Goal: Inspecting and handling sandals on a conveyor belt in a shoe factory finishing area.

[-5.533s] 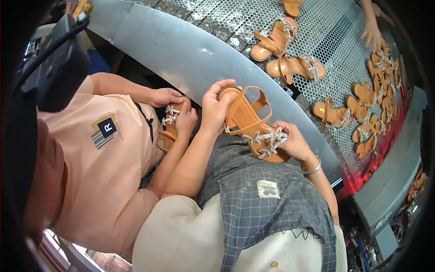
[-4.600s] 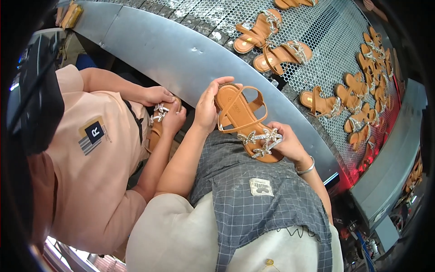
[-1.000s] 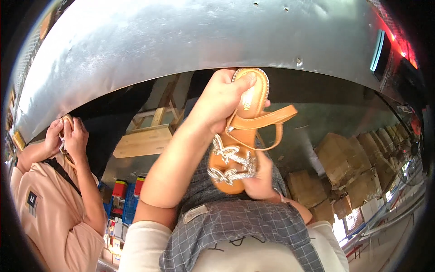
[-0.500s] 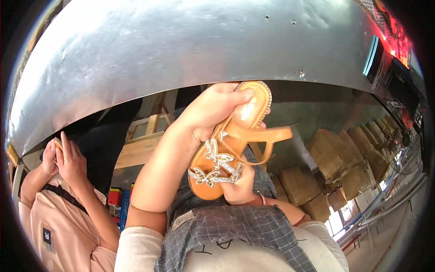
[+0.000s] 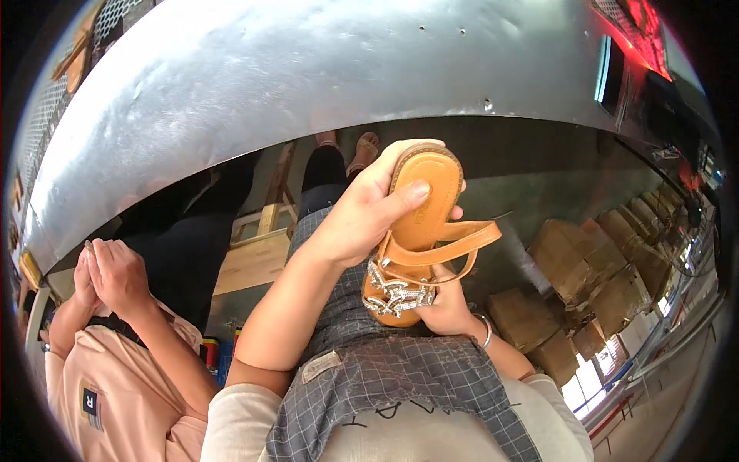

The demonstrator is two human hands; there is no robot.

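Observation:
A tan sandal (image 5: 437,179) is held up over my lap, its heel end pointing away from me and its insole facing up. My left hand (image 5: 363,209) grips the heel end, thumb pressed on the insole and fingers wrapped behind. My right hand (image 5: 446,308) holds the front part near the toe, its thumb by the straps and its other fingers hidden underneath. Silvery jewelled ornaments (image 5: 396,296) cross the toe straps. A tan ankle strap (image 5: 462,240) sticks out loosely to the right. My checked apron (image 5: 385,377) lies beneath.
A shiny metal work surface (image 5: 308,85) curves across ahead. Left of me, a person's hands (image 5: 115,277) are close together. A wooden stool (image 5: 254,262) stands below. Brown cartons (image 5: 570,262) are stacked at right. Red light (image 5: 650,35) glows at the far right.
The sandal has tilted more upright, with its toe end shifted right and the insole turned more toward me. Both my hands keep hold of it. The view has shifted slightly.

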